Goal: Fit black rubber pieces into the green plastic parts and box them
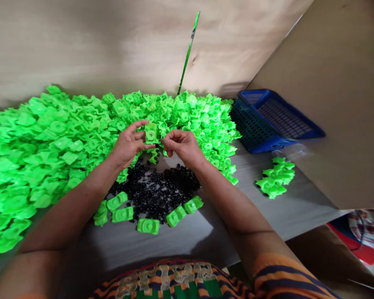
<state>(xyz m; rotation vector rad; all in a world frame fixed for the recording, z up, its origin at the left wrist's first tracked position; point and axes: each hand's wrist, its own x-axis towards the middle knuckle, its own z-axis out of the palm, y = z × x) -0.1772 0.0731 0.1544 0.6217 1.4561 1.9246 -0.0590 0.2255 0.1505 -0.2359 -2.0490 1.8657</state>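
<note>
Two hands are raised over the tabletop. A single green plastic piece is pinched upright between thumb and fingers of the left hand, just above a heap of small black parts. The right hand is held just beside it, fingertips pressed together; whether something tiny is gripped there cannot be told. A huge pile of green pieces is spread across the left and back. Six loose green pieces are laid in an arc around the front of the black heap. A small green cluster is seen to the right, near a blue basket. No writing or label can be read anywhere.
</note>
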